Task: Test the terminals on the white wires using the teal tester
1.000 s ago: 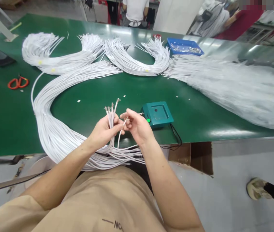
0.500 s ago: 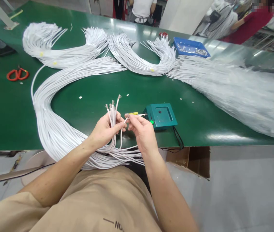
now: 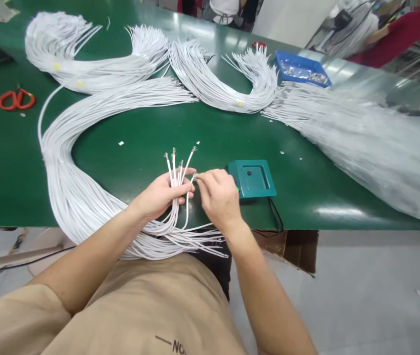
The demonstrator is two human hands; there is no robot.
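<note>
Place: factory workshop | Signs: green workbench, bundled white cables, blue parts tray, co-worker in red

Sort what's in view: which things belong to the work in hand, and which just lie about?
In the work: thin white cables in the left hand; long white curved cable bundle; probably the teal rectangular box.
Apparently lying about: red-handled scissors; small white scraps.

Hands: two. Cable bundles: probably four. Scissors, tray: one each.

The right hand has turned knuckles-up, its fingers curled in, and the held white cables now fan wider.
</note>
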